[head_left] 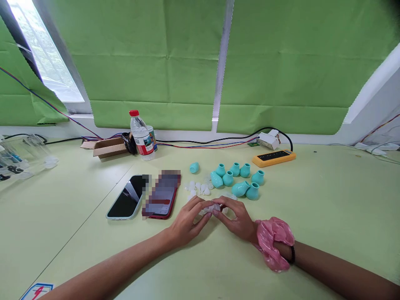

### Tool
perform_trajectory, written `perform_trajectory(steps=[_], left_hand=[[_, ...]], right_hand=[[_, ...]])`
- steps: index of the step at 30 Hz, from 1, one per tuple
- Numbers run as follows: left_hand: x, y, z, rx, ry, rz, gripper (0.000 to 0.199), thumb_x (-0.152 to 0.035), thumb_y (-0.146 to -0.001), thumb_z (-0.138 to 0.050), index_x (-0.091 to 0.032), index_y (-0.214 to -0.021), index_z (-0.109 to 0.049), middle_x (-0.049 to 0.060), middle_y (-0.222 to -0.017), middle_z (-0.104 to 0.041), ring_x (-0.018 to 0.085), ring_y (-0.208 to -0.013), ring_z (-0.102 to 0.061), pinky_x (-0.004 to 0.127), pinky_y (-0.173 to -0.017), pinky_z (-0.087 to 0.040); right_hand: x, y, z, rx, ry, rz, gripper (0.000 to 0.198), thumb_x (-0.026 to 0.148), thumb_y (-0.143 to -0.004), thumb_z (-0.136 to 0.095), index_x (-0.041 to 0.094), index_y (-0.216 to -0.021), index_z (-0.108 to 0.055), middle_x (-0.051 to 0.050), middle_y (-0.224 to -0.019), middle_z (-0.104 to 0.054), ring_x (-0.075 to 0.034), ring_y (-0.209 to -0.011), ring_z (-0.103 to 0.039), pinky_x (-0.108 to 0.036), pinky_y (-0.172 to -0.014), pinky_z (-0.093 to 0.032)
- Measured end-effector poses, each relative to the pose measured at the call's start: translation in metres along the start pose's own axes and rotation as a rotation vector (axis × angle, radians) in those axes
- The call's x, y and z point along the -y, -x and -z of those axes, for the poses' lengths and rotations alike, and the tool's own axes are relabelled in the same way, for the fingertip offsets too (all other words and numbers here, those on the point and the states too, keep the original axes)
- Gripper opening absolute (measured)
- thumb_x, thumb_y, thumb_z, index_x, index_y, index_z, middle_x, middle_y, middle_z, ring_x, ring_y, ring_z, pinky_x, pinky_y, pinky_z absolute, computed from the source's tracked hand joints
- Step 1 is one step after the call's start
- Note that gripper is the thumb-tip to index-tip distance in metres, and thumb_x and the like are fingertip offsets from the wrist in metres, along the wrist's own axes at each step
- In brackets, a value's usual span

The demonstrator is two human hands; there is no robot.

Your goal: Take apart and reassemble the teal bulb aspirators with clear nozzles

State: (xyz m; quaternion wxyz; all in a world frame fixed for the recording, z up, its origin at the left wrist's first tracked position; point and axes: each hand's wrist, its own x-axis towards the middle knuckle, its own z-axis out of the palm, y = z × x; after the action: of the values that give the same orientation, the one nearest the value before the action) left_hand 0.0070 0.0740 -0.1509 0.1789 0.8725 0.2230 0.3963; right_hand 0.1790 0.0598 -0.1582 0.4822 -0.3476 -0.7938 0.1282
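A small translucent plastic piece [213,208] is pinched between the fingertips of both hands, low over the table. My left hand [190,218] grips its left side with fingers and thumb. From the right, my right hand [236,216] closes on the other end, a pink scrunchie [275,243] round its wrist. The piece's exact kind cannot be made out. Just beyond the hands lie several small white translucent pieces [202,188], partly hidden by my fingers. Several turquoise vase-shaped pieces [228,178] stand or lie behind my right hand, and a single turquoise piece [194,168] lies apart.
Left of the hands lie a dark-screened phone [127,198] and a red-cased phone [164,196]. Along the back are a red-capped water bottle [143,137], a cardboard box [112,148], cables and a yellow power strip [274,158]. A clear container [25,156] sits far left.
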Motion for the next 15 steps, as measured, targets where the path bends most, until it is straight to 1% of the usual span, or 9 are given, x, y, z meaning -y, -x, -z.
perform_trajectory(steps=[3, 6, 12, 15], left_hand=[[0.0008, 0.0003, 0.0000, -0.017, -0.020, 0.009, 0.024, -0.015, -0.080, -0.043, -0.016, -0.104, -0.044, 0.006, -0.085, -0.054, 0.014, -0.077, -0.047, 0.026, -0.068, -0.041], [0.0010, 0.0014, 0.0004, -0.018, -0.061, 0.044, 0.025, -0.018, -0.081, -0.042, -0.016, -0.105, -0.043, 0.005, -0.082, -0.054, 0.013, -0.076, -0.048, 0.025, -0.067, -0.041], [0.0008, 0.0034, -0.0001, -0.034, -0.069, 0.131, 0.023, -0.023, -0.082, -0.041, -0.017, -0.104, -0.043, 0.005, -0.091, -0.056, 0.014, -0.082, -0.052, 0.026, -0.072, -0.042], [0.0005, 0.0029, 0.0001, -0.021, -0.061, 0.122, 0.022, -0.023, -0.081, -0.041, -0.017, -0.102, -0.045, 0.005, -0.086, -0.057, 0.013, -0.079, -0.053, 0.025, -0.070, -0.043]], right_hand=[[0.0000, 0.0011, -0.0003, 0.008, -0.015, -0.045, 0.024, 0.021, -0.075, -0.051, 0.019, -0.099, -0.050, -0.004, -0.086, -0.060, -0.012, -0.069, -0.055, -0.024, -0.061, -0.048], [-0.0002, 0.0023, -0.0007, 0.006, -0.014, -0.048, 0.028, 0.021, -0.074, -0.052, 0.020, -0.102, -0.048, -0.004, -0.092, -0.059, -0.012, -0.072, -0.056, -0.024, -0.061, -0.049], [-0.0010, 0.0030, -0.0006, -0.019, 0.028, -0.007, 0.029, 0.019, -0.074, -0.052, 0.022, -0.103, -0.048, -0.002, -0.087, -0.060, -0.011, -0.065, -0.055, -0.024, -0.062, -0.048], [-0.0003, 0.0016, -0.0003, -0.015, 0.037, 0.020, 0.031, 0.020, -0.074, -0.052, 0.023, -0.104, -0.047, -0.002, -0.087, -0.060, -0.011, -0.066, -0.055, -0.024, -0.062, -0.047]])
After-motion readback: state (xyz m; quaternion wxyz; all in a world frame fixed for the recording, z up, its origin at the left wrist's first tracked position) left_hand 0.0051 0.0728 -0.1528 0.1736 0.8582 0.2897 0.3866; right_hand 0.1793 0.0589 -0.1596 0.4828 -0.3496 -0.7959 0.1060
